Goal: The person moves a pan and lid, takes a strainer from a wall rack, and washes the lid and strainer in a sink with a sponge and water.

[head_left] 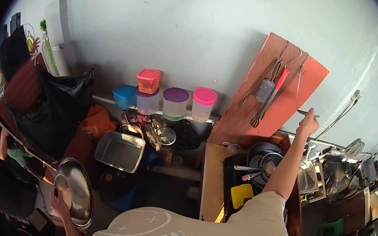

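Observation:
My left hand (59, 204), low on the left, is closed around the dark knob (56, 192) of a large, shiny, round metal lid (81, 189). The lid is tilted on its side. On the right, my outstretched right hand (308, 125) pinches the dark, thin edge of a metal utensil (308, 114) near the wall. Its long thin handle seems to run up to a hook on the red board (310, 78); its exact kind I cannot make out. A grater (264, 90) and red-handled tongs (272, 97) hang from the same board, left of that hand.
Below my right arm, pans (258, 155) and a yellow item (241, 195) fill a counter (213, 180). Lidded plastic tubs (175, 102) line a ledge along the wall. A rectangular metal pan (119, 151) lies below them. Black plastic (56, 108) drapes the left side; another person's arm (3, 144) shows beyond.

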The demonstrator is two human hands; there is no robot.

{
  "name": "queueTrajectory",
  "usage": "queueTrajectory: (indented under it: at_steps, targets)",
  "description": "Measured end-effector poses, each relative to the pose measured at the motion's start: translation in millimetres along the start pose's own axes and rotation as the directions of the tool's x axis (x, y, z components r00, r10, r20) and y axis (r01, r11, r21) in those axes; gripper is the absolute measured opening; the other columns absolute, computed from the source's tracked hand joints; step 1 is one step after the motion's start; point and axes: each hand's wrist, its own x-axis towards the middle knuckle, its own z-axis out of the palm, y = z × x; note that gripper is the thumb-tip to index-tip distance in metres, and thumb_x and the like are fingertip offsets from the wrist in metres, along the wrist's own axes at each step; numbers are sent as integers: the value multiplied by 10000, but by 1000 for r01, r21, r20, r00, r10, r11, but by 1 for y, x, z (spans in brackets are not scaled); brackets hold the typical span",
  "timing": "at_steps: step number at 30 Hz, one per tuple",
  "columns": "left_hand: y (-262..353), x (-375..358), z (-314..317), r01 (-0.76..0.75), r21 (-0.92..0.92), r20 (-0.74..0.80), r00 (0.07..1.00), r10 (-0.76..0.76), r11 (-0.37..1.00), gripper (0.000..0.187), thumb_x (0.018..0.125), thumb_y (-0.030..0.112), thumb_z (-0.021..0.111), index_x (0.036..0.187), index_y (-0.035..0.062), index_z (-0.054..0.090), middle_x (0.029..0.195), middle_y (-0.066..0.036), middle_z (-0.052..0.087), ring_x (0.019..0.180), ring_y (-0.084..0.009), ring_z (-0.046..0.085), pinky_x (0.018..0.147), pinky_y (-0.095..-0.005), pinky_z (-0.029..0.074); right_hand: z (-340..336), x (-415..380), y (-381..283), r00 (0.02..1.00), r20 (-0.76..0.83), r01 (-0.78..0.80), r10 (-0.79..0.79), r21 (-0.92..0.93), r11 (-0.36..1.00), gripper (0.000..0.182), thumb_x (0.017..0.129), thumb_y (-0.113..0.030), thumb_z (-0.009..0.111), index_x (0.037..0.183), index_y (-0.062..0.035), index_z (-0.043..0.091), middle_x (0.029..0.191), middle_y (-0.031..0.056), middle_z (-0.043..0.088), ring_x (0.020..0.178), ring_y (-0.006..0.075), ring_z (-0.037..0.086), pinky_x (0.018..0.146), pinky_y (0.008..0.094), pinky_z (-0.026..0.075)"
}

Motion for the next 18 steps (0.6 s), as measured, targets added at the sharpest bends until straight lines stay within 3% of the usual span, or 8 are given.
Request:
queueTrajectory:
  at_steps: [1, 3, 7, 9, 14, 16, 17, 18]
  targets:
    - [4, -1, -2, 5, 0, 0, 1000, -5, 1000, 296, 911, 151, 601, 1166, 3, 619, 1031, -167, 668, 943, -278, 633, 901, -374, 450, -1, 0, -5, 1000, -5, 15, -15, 7, 1000, 401, 825, -289, 640, 562, -25, 491, 476, -9, 387, 371, 91, 336, 352, 281, 245]
    - [12, -4, -7, 176, -110, 67, 983, -170, 978, 299, 913, 155, 600, 1171, 3, 617, 1064, -171, 667, 971, -286, 626, 973, -383, 417, -3, -3, -15, 999, -11, 30, -30, 24, 999, 408, 823, -290, 638, 549, -36, 476, 468, -13, 378, 369, 92, 333, 355, 280, 240]
    - [-3, -12, -13, 201, -55, 53, 979, -199, 978, 299, 915, 160, 602, 1171, 6, 619, 1103, -172, 660, 1007, -300, 619, 1005, -389, 398, -4, -3, -27, 995, -48, 81, -82, -20, 996, 410, 819, -293, 635, 541, -32, 482, 460, -6, 381, 370, 97, 347, 359, 296, 250]
    - [-23, -18, -13, 113, 26, -2, 994, -113, 993, 315, 918, 170, 602, 1190, 12, 612, 1142, -177, 649, 1050, -314, 610, 1004, -385, 401, -5, -5, -36, 993, -43, 106, -107, -30, 994, 411, 817, -296, 636, 543, -27, 489, 459, 0, 390, 371, 100, 354, 360, 299, 258]
    - [-27, -23, -20, 216, 10, 3, 976, -216, 976, 341, 912, 171, 604, 1212, 11, 597, 1162, -182, 643, 1086, -316, 602, 972, -387, 427, -7, 16, -27, 981, -70, 172, -179, -89, 981, 445, 831, -344, 659, 557, -10, 555, 459, 24, 436, 378, 125, 386, 368, 316, 293]
    - [-49, -34, -25, 347, 73, 9, 937, -349, 935, 342, 886, 129, 620, 1207, 13, 601, 1140, -178, 650, 1059, -302, 615, 937, -382, 448, -18, 40, -2, 927, -16, 355, -376, -298, 886, 478, 856, -419, 640, 713, 34, 691, 482, 47, 490, 428, 157, 444, 427, 346, 349]
    - [-30, -37, -30, 284, -52, -41, 957, -286, 957, 335, 867, 87, 626, 1192, 9, 605, 1102, -164, 661, 1012, -282, 630, 907, -365, 462, -18, 37, -4, 962, -33, 259, -271, -212, 942, 477, 878, -430, 602, 810, 24, 731, 481, 37, 478, 442, 152, 423, 449, 334, 355]
    - [-17, -36, -36, 260, -6, -78, 963, -260, 966, 318, 856, 70, 631, 1166, 2, 612, 1063, -149, 666, 971, -261, 638, 878, -348, 471, -24, 31, -9, 962, 46, 271, -268, -246, 931, 459, 895, -426, 577, 866, 0, 746, 503, 24, 484, 466, 136, 405, 450, 323, 342]
